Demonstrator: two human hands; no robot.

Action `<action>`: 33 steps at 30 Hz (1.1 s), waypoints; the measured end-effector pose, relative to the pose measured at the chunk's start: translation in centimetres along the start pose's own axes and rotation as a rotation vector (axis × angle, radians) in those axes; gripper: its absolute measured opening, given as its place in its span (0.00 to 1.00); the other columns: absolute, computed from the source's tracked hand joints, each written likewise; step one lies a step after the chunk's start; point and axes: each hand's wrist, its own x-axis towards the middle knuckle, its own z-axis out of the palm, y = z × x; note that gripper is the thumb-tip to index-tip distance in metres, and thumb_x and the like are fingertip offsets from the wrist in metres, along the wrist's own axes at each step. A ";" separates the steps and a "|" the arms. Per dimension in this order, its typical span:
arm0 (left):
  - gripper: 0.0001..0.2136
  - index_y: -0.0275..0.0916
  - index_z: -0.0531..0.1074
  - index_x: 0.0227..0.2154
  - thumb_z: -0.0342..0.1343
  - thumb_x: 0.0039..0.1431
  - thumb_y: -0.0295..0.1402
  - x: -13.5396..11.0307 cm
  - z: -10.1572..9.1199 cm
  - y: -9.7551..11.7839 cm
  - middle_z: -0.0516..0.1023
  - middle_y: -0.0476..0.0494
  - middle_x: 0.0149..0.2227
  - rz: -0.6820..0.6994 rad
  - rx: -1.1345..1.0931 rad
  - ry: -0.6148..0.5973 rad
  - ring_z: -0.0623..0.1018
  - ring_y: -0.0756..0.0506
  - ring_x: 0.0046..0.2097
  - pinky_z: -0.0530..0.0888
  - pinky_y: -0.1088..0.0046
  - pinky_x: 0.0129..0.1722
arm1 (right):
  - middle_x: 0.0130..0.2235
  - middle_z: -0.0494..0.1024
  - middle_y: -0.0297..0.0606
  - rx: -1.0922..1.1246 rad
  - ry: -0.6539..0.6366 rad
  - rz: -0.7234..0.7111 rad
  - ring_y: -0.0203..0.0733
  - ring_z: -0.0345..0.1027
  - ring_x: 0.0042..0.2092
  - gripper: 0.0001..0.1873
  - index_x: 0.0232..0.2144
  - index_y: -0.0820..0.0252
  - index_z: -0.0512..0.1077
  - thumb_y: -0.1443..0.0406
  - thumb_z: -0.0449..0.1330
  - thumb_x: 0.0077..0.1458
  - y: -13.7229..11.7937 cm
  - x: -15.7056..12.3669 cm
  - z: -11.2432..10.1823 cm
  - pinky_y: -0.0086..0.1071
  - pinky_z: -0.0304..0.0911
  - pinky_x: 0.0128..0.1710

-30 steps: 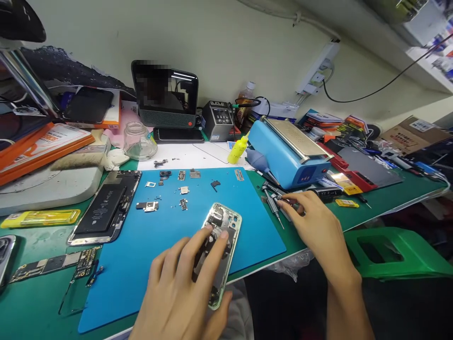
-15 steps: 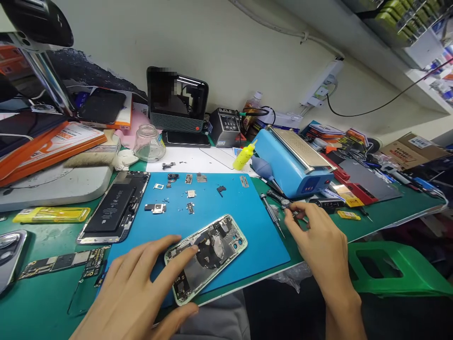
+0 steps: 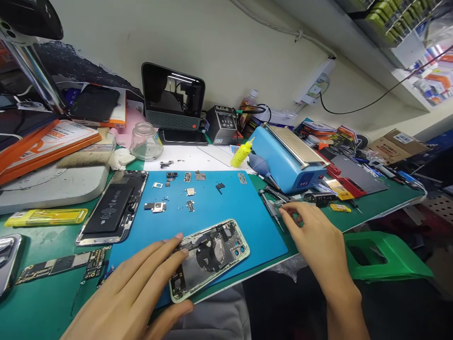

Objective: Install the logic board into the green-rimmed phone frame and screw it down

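Note:
An opened pale green phone housing lies aslant at the front edge of the blue mat, its inside facing up. My left hand grips its left end, thumb at the near edge and fingers over the far edge. My right hand is right of the mat, thumb and forefinger curled together. Whatever is between those fingers is hidden. Just left of them lies a slim screwdriver. On the mat are a black bracket, a shielded metal part, a camera module and other small parts.
Left of the mat lie a phone screen with battery, a logic board and a yellow packet. Behind stand a glass jar, a yellow bottle and a blue heating machine. A green stool is at right.
The view has shifted slightly. The housing's camera end sits a little lower and flatter, with my left hand still on it. My right hand stays by the screwdrivers, fingers closer to the slim one.

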 end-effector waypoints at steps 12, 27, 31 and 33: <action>0.25 0.44 0.83 0.66 0.59 0.84 0.56 1.4 -1.8 -0.1 0.90 0.41 0.65 0.029 0.183 0.132 0.84 0.33 0.61 0.72 0.53 0.60 | 0.59 0.85 0.44 -0.114 -0.057 0.039 0.48 0.84 0.54 0.20 0.61 0.58 0.81 0.53 0.71 0.78 3.4 1.0 0.8 0.47 0.85 0.55; 0.08 0.43 0.83 0.57 0.64 0.82 0.35 3.2 -2.4 2.9 0.94 0.54 0.58 -0.243 -0.037 0.343 0.89 0.40 0.56 0.71 0.57 0.62 | 0.48 0.92 0.42 0.999 0.167 0.060 0.49 0.89 0.38 0.21 0.63 0.49 0.71 0.47 0.64 0.80 -13.9 3.5 -1.7 0.44 0.89 0.41; 0.08 0.43 0.83 0.58 0.63 0.83 0.34 3.2 -2.1 2.8 0.94 0.54 0.58 -0.244 -0.031 0.357 0.89 0.40 0.56 0.71 0.57 0.62 | 0.52 0.94 0.39 1.123 0.020 -0.025 0.41 0.90 0.39 0.17 0.65 0.49 0.75 0.52 0.63 0.83 -17.1 2.8 -0.6 0.37 0.90 0.44; 0.08 0.43 0.84 0.58 0.61 0.84 0.33 3.2 -1.8 2.8 0.94 0.54 0.58 -0.243 -0.024 0.374 0.88 0.40 0.57 0.70 0.58 0.63 | 0.55 0.93 0.37 1.141 -0.036 -0.043 0.40 0.91 0.43 0.16 0.66 0.47 0.76 0.53 0.62 0.84 -18.2 2.6 -0.1 0.35 0.90 0.47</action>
